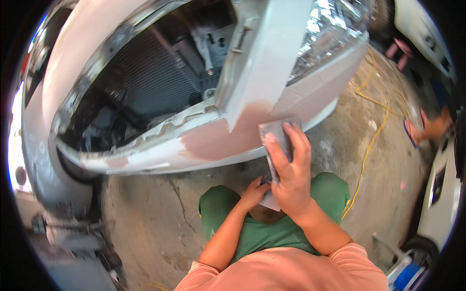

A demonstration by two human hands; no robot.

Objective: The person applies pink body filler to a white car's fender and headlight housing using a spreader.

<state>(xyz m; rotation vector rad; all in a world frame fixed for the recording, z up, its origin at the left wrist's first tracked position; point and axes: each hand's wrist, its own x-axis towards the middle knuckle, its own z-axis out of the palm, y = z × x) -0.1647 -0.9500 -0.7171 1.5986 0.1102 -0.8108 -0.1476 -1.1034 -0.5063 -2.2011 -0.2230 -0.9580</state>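
Observation:
A white car bumper [199,162] curves across in front of me, with a reddish-brown primed patch [221,138] on its corner. My right hand [294,177] is closed round a grey piece of sandpaper [276,133], whose top end is beside the bumper's lower edge by the patch. Whether it touches the surface I cannot tell. Just below and to the left, my left hand [254,194] is closed over my lap. Between its fingers is a dark grey edge, and a pale grey sheet [271,200] shows beside it, partly hidden by my right hand.
Above the bumper is the open front of the car with its radiator [165,68], and a clear headlight [330,39] to the right. A yellow cord [367,150] lies on the concrete floor. Another person's foot [412,132] and a white car [439,194] are at the right.

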